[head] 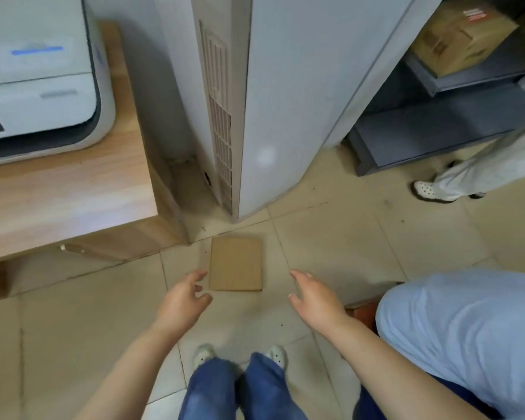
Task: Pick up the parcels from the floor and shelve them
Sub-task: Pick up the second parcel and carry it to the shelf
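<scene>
A flat brown cardboard parcel (236, 263) lies on the beige tiled floor, just in front of a tall white appliance. My left hand (184, 300) hovers at the parcel's near left corner, fingers spread and empty, its fingertips close to the edge. To the right of the parcel my right hand (314, 295) is held out, also open and empty, a short gap away from it. A grey metal shelf unit (437, 128) stands at the upper right, with a brown cardboard box (458, 40) on an upper level.
The tall white appliance (255, 101) stands behind the parcel. A wooden desk (73, 189) with a white printer (40, 74) is on the left. Another person's leg and white shoe (428, 190) stand by the shelf. A pale blue bundle (464, 338) sits at right. My feet are below.
</scene>
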`<state>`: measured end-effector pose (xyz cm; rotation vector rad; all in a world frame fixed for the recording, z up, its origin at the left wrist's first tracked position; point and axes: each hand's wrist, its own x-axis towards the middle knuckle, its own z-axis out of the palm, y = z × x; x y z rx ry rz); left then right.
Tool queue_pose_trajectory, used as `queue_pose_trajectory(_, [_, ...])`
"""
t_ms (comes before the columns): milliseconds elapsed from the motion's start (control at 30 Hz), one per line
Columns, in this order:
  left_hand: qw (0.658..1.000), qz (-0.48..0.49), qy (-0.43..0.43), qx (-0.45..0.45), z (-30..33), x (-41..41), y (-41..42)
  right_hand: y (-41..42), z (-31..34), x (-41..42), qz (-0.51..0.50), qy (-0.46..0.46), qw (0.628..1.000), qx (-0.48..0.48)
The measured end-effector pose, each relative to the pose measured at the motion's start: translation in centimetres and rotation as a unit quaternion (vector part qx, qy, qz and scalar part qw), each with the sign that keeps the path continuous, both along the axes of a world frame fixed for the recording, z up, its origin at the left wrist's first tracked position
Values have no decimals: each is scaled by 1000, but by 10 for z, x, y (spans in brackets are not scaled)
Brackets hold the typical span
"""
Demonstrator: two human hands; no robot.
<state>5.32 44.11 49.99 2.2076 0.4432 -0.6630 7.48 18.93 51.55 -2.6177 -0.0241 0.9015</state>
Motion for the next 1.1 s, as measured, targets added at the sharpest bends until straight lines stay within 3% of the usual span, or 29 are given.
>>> queue_pose_trajectory(500, [998, 61, -5, -17, -295, 18, 4, 27, -292, 27, -53, 72, 995, 43])
queue_pose_trajectory(700, [995, 73, 49, -37, -420, 35, 3, 37, -417, 42, -91, 83, 990, 67])
queue_pose_trajectory(900, [998, 49, 50, 8, -509, 52, 7, 35, -511, 61, -100, 93, 989, 61])
queue_pose_trajectory(1100, [996, 31, 69, 49, -557, 70, 15, 29, -566, 78, -149, 89, 982, 67])
